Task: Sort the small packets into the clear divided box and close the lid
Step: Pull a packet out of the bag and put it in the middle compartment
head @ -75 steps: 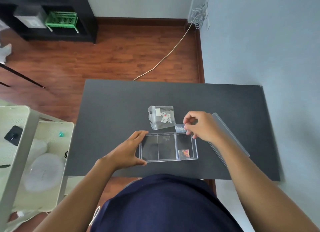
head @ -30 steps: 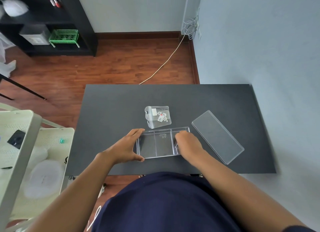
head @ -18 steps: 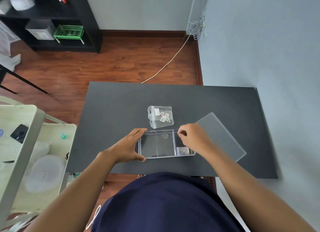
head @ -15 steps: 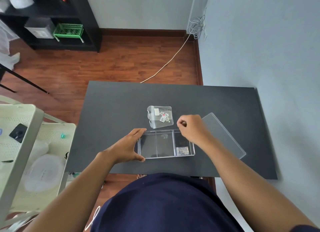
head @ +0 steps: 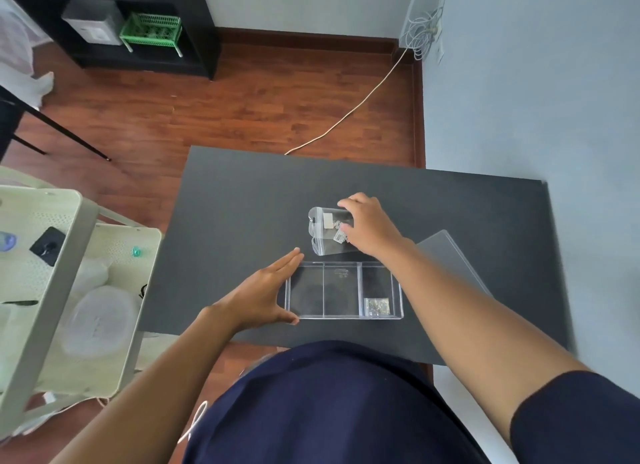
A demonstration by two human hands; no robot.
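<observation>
The left hand lies flat and released against the left end of the clear box, likely to keep it from sliding on the bench. The right hand rests on the bag of packets; whether its fingers grasp one, I cannot tell. One packet sits in the right compartment. The lid waits just beside the box.

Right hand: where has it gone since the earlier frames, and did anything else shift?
The right hand left the clear divided box, leaving a small packet in its right compartment, and reached forward onto the clear pouch of packets; whether it grips yet is unclear. The left hand stays braced against the box's left end, and the lid still lies off to the right.
</observation>
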